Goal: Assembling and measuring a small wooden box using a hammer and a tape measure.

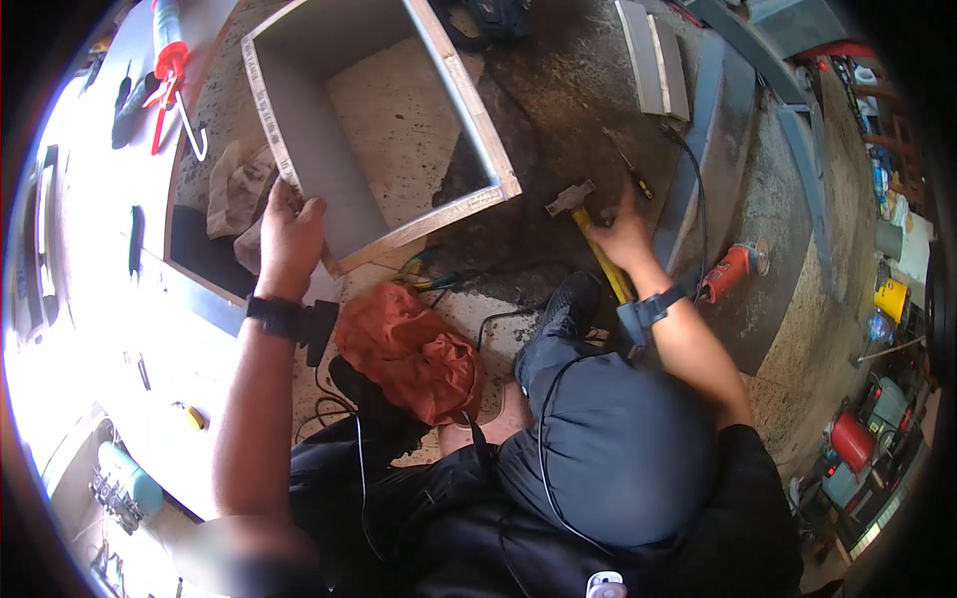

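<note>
My left hand (289, 239) grips the near left edge of an open rectangular wooden box (334, 120), which has grey inner walls and bare wood edges. It is tilted, and a speckled beige surface shows within it. Over to the right, my right hand (623, 234) reaches out with thumb and index finger apart. Beside its thumb lies a hammer (596, 249) with a yellow handle and a metal head; whether they touch, I cannot tell. A screwdriver (640, 181) with a yellow and black handle is close to the index fingertip.
A caulking gun (169, 65) lies on a white tabletop (90, 239) at left. Crumpled orange-red cloth (409, 354) is between my legs. A red tool (728, 271) with a cable sits at right, below a grey metal beam (698, 149). Two pale boards (653, 60) lie at the back.
</note>
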The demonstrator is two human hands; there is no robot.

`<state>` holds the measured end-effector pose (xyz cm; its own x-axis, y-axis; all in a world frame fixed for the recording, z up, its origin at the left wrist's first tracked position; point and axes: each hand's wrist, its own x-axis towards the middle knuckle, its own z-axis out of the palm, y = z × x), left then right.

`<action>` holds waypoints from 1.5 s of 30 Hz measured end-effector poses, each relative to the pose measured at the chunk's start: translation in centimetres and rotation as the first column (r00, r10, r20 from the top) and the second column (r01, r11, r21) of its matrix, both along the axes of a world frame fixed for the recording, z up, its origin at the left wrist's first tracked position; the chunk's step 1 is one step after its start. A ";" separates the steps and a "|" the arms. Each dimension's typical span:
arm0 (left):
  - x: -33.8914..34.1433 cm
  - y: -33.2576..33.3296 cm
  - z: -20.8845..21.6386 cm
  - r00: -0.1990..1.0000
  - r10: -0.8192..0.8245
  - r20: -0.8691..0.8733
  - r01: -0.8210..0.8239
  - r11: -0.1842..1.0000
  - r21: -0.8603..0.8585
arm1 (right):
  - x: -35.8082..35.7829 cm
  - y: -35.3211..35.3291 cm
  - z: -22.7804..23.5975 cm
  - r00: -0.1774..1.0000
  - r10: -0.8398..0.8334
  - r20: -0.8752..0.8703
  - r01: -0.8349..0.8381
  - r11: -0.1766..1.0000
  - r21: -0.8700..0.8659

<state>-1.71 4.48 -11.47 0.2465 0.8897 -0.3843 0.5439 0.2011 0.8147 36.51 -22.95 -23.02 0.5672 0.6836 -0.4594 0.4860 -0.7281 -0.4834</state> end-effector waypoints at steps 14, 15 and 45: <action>1.3 -1.4 1.4 0.994 0.069 -0.079 -0.082 0.983 -0.162 | -2.0 -0.8 -0.7 0.997 -0.083 0.005 0.082 0.978 -0.194; 1.1 -1.8 1.1 0.994 0.068 -0.083 -0.081 0.982 -0.168 | -2.4 -1.3 -1.2 0.996 -0.084 0.002 0.083 0.976 -0.200; 1.2 -4.7 2.7 0.933 -0.274 -0.233 0.267 0.962 -0.061 | -4.1 3.3 12.3 0.585 0.015 -0.811 0.091 0.992 0.084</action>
